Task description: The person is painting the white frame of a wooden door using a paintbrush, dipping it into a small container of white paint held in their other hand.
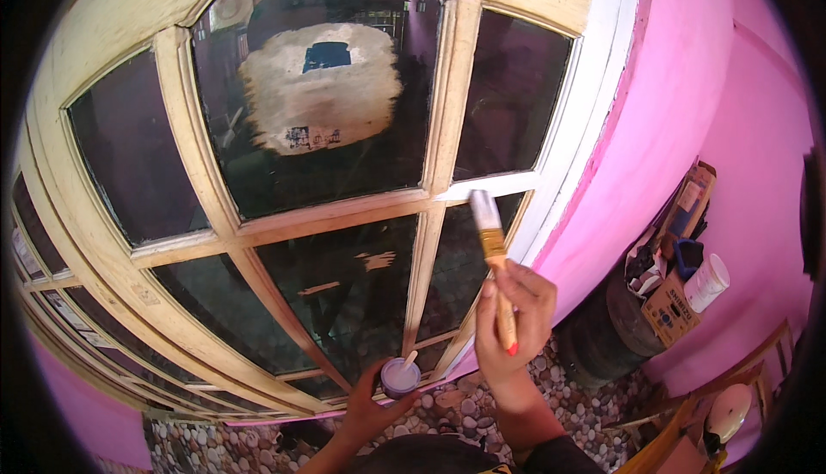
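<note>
My right hand (520,312) is closed around the wooden handle of a paintbrush (492,240). The bristles, coated white, point up at the horizontal bar (492,187) of a wooden window frame, at or close to its lower edge. White paint covers that bar's right part and the frame's right upright (594,70); the other bars (335,218) are pale bare-looking wood. Lower down, my left hand (366,409) grips a small cup (401,378) of whitish paint, from which a flat stick (410,360) pokes out.
Dark glass panes fill the frame; one carries a torn-edged pale paper patch (331,100). Pink wall (671,87) adjoins the frame at right. A dark barrel (607,328) there bears a cardboard box (673,309) and a white tub (707,281). Pebble-patterned floor (232,444) lies below.
</note>
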Tool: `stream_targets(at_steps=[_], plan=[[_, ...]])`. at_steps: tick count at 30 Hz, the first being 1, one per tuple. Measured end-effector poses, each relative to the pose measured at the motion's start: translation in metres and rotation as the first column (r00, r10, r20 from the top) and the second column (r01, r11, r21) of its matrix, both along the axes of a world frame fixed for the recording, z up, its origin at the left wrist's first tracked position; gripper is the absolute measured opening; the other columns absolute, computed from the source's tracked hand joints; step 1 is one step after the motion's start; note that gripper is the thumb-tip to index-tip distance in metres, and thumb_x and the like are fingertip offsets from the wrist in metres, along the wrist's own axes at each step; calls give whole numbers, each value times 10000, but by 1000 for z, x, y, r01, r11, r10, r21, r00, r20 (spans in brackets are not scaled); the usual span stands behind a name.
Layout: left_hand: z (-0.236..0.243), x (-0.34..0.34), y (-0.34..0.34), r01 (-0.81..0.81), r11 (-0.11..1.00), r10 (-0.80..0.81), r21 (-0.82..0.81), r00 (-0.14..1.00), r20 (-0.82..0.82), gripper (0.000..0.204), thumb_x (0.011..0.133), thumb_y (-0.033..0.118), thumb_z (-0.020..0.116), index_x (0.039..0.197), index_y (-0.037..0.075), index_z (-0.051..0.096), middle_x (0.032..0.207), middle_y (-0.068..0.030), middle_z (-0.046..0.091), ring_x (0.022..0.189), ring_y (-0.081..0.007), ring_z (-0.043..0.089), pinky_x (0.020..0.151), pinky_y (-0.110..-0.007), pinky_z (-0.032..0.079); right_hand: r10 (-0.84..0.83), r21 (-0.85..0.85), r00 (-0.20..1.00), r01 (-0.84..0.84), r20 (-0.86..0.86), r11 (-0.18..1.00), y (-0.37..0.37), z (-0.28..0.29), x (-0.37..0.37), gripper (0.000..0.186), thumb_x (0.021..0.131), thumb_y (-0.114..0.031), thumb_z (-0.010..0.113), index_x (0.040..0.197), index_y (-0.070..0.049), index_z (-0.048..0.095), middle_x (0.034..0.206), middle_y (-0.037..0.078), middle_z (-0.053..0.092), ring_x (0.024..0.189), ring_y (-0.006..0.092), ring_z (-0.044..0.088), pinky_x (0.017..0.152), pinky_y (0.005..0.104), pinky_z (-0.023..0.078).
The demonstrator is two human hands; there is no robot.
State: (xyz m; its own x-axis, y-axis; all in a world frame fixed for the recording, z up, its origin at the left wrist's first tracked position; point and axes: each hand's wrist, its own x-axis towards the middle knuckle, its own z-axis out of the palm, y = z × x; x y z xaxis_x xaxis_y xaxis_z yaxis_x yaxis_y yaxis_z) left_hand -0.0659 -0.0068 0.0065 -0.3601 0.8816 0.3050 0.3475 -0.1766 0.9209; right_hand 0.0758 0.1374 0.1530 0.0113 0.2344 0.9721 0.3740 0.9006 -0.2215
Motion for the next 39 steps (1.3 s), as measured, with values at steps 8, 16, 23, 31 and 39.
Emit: stream_targets(at_steps=[8, 16, 23, 31, 39], plan=[[-12, -1, 2, 48, 999, -48, 3, 996, 72, 777, 753, 237, 927, 1359, -10, 509, 1240, -161, 641, 1168, -242, 641, 1014, -367, 503, 134, -11, 991, -134, 20, 991, -4, -2, -13, 270, 817, 72, 758, 1070, 2, 694, 1093, 186, 656, 990, 320, 675, 847, 377, 565], [0, 1, 2, 21, 999, -21, -35, 1000, -3, 779, 732, 211, 933, 1340, -19, 504, 1223, -162, 634, 1147, -231, 631, 1016, -373, 498, -48, -14, 998, 48, -32, 999, 4, -1, 5, 290, 826, 84, 746, 1097, 4, 679, 1095, 189, 662, 948, 312, 679, 827, 362, 557], [-6, 0, 1, 29, 999, -27, -25, 997, 71, 774, 728, 236, 934, 1333, -10, 519, 1219, -159, 642, 1144, -235, 634, 1011, -375, 495, 195, 11, 980, -195, 36, 981, -7, 2, -6, 241, 827, 73, 749, 1049, 15, 674, 1061, 189, 668, 956, 309, 705, 817, 365, 578], [-1, 4, 0, 23, 999, -22, -49, 999, 29, 762, 736, 186, 926, 1340, -19, 509, 1238, -163, 630, 1159, -231, 627, 1028, -372, 489, 429, -193, 760, -574, -489, 796, 12, 0, 1, 147, 974, -8, 653, 1107, 46, 623, 1020, 187, 683, 903, 232, 724, 773, 312, 595], [-11, 3, 1, 61, 997, -57, -54, 995, 88, 785, 753, 164, 917, 1365, -40, 469, 1267, -178, 606, 1191, -245, 608, 1060, -383, 473, 315, -181, 859, -413, -404, 893, 32, -5, 5, 115, 969, 4, 652, 1074, 46, 632, 1011, 179, 689, 889, 227, 726, 773, 305, 586]])
